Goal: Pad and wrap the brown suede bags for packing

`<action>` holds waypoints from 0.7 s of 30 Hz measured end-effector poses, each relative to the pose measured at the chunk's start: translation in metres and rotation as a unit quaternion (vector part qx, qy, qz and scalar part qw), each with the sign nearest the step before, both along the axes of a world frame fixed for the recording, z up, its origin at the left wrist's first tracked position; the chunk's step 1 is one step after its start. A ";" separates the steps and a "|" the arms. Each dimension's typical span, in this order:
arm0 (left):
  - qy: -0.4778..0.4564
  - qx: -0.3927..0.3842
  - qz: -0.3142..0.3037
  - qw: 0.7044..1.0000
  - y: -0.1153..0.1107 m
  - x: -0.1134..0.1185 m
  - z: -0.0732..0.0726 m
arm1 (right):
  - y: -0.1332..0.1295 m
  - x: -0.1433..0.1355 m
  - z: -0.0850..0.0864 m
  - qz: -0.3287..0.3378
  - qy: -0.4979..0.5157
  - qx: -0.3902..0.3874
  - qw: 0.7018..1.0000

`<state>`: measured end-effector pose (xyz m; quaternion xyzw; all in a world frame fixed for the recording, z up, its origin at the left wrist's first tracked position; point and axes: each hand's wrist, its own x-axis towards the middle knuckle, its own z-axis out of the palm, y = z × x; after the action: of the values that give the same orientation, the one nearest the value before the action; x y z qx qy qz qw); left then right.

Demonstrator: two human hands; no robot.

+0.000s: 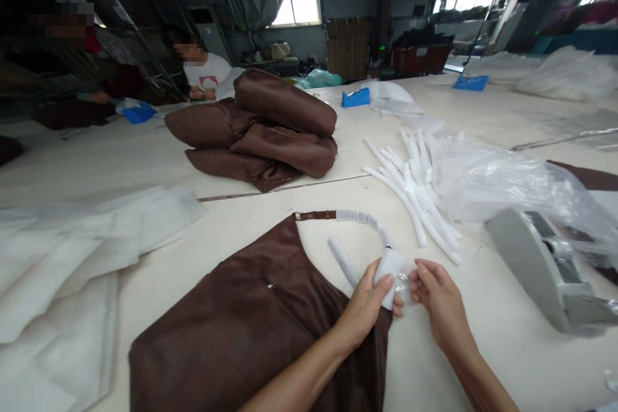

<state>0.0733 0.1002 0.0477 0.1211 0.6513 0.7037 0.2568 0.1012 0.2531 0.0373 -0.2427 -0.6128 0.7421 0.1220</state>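
Observation:
A dark brown handbag [232, 309] lies on the table in front of me. Its curved strap [360, 215] is wrapped in white material along most of its length. My left hand [369, 299] is closed around a white wrapping piece [390, 267] at the strap's near end, thumb on top. Just right of it, my right hand [437, 293] pinches the edge of a thin clear film [403, 284], which reaches toward the white piece. Whether the film is tape or a bag I cannot tell. A loose white foam strip [342, 261] lies inside the strap's curve.
Several white foam strips [415, 190] lie beyond my hands, beside crumpled clear plastic [487, 174]. A grey tape dispenser [531, 270] stands at right. Brown bags [261, 132] are piled farther back. White sheets [53, 277] cover the left side. Two people are across the table.

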 end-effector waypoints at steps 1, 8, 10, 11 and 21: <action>0.064 -0.060 -0.006 0.996 -0.002 -0.003 0.002 | 0.002 0.010 0.003 -0.007 0.000 0.065 0.998; 0.284 -0.336 0.059 0.896 -0.037 -0.083 0.038 | -0.003 0.026 0.037 0.114 0.074 0.375 0.917; 0.314 -0.388 0.056 0.865 -0.046 -0.113 0.045 | -0.005 -0.002 0.041 0.119 0.052 0.412 0.902; 0.327 -0.410 0.046 0.850 -0.049 -0.126 0.047 | -0.005 -0.018 0.043 0.126 0.028 0.433 0.892; 0.340 -0.526 -0.086 0.775 -0.075 -0.193 0.036 | -0.012 -0.082 0.023 0.282 -0.203 0.619 0.705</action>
<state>-0.1192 0.0252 0.0836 0.2546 0.9515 0.1393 0.1018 0.0193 0.2411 0.0603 -0.0731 -0.9842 0.1289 -0.0973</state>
